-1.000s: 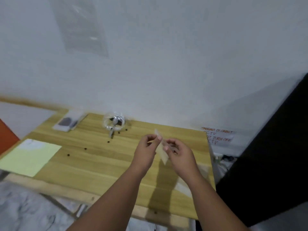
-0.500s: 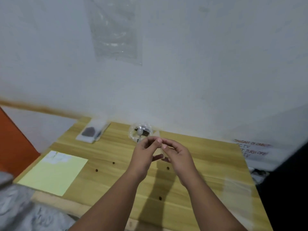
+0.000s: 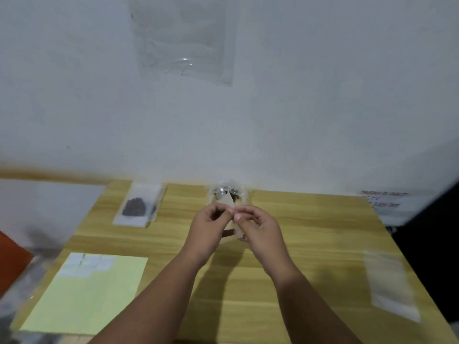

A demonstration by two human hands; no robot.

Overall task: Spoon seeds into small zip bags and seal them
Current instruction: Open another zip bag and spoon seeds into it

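Nearer the seed bowl, left hand and right hand pinch bag.

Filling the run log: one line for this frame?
left hand pinches zip bag | right hand pinches zip bag | seed container beyond hands

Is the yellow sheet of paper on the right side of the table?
No, the yellow sheet lies front left on the table.

A pale green sheet lies on the wooden table; clear plastic hangs on the wall.
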